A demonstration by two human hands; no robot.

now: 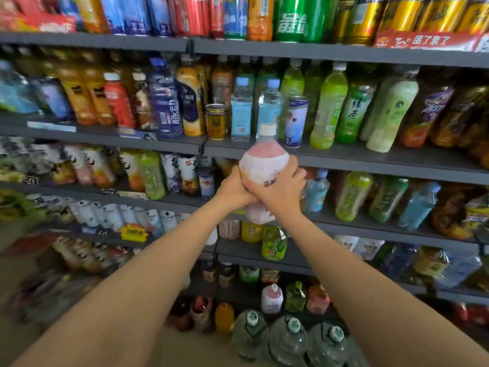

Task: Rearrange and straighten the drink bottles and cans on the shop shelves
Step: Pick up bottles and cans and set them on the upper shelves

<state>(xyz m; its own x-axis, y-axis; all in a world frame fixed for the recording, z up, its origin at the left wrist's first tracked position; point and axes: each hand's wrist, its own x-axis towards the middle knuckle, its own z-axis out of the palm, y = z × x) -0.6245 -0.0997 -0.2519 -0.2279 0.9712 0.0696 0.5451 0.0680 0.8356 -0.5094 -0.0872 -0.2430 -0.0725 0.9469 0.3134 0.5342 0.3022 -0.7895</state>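
both hands, left hand (234,188) and right hand (277,190), wrap their fingers around a large pink plastic bottle with white cap (263,165), upright before dark grey shelves (344,157).

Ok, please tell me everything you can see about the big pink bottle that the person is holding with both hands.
The pink bottle is large, seemingly plastic, with a white screw cap, rounded shoulders and a pale label with red characters. Pink drink fills it to the neck. It is upright, held in the air before the shelves. The left hand and right hand grip its middle, fingers curled round the label; its base shows below them.
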